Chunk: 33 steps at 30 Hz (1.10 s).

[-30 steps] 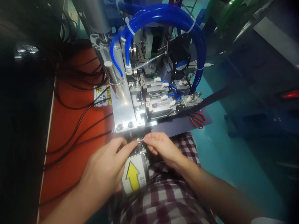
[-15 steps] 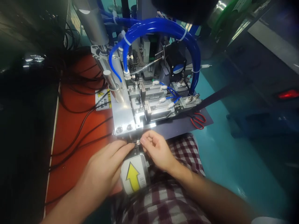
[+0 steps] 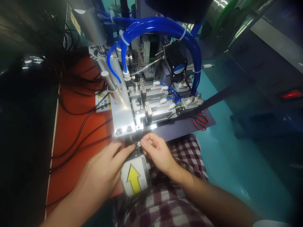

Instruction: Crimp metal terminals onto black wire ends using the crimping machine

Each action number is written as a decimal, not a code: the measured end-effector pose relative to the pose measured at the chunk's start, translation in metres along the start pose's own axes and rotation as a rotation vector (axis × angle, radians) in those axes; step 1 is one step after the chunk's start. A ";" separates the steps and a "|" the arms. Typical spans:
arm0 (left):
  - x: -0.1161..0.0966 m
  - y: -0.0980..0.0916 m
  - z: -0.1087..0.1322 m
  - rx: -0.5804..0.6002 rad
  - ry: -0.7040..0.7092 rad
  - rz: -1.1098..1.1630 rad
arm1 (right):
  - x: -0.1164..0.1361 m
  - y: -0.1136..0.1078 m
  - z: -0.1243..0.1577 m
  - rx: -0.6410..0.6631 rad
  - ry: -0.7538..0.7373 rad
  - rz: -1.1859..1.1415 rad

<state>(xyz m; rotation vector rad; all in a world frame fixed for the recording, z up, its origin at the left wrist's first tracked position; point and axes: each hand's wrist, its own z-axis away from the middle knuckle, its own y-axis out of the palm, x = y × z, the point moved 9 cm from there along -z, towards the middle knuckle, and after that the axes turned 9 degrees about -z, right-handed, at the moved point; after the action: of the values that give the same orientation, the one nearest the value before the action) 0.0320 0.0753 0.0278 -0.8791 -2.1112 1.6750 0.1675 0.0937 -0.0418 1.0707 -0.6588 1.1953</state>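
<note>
My right hand (image 3: 158, 153) is closed, thumb and index finger pinching a small shiny part (image 3: 138, 144) at the front edge of the machine. The part is too small to name. Close on its left, my left hand (image 3: 104, 165) is bent, with one fingertip pressed in at the same spot. Its other fingers curl beside the metal block, their tips hidden, so what they hold does not show. Just below the fingertips is a dark fixture (image 3: 136, 154), and under that a white plate with a yellow arrow (image 3: 133, 178).
A machine with metal cylinders (image 3: 161, 113) and thick blue air tubes (image 3: 161, 23) stands straight ahead. Red-handled cutters (image 3: 200, 122) lie on the dark base plate at right. Black cables (image 3: 82, 129) cross the orange surface (image 3: 68, 170). Checked cloth (image 3: 163, 205) covers my lap.
The view has shifted slightly, so the machine sits a little further left. Both hands stay at the same spot; the left fingers have drawn back a little from the small part.
</note>
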 end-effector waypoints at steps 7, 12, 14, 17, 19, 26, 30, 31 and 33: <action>0.004 -0.015 -0.015 0.031 -0.040 0.191 | -0.006 0.004 -0.002 0.013 0.040 -0.166; 0.016 -0.022 -0.002 0.025 -0.126 0.122 | -0.001 0.003 -0.002 0.016 0.026 -0.151; 0.014 -0.027 0.004 -0.001 -0.060 0.031 | 0.001 0.003 -0.001 0.013 0.028 -0.145; 0.013 -0.031 0.009 -0.045 0.035 -0.121 | 0.003 0.004 -0.001 0.008 0.032 -0.143; 0.010 -0.033 0.010 -0.087 0.078 -0.197 | 0.003 0.003 0.000 0.004 0.029 -0.140; -0.009 -0.022 0.024 -0.007 -0.009 -0.484 | 0.003 0.005 0.000 -0.006 0.020 -0.123; -0.008 -0.017 0.039 0.042 -0.146 -0.437 | 0.000 -0.002 0.002 -0.031 -0.009 -0.039; -0.007 -0.016 0.041 0.040 -0.162 -0.430 | -0.002 -0.007 0.004 -0.044 -0.019 -0.023; -0.007 -0.016 0.044 0.023 -0.171 -0.420 | -0.006 -0.021 0.011 -0.076 -0.033 -0.003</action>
<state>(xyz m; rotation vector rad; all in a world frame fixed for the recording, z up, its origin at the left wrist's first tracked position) 0.0072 0.0348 0.0319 -0.2614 -2.1872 1.5867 0.1873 0.0816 -0.0488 1.0293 -0.7229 1.1431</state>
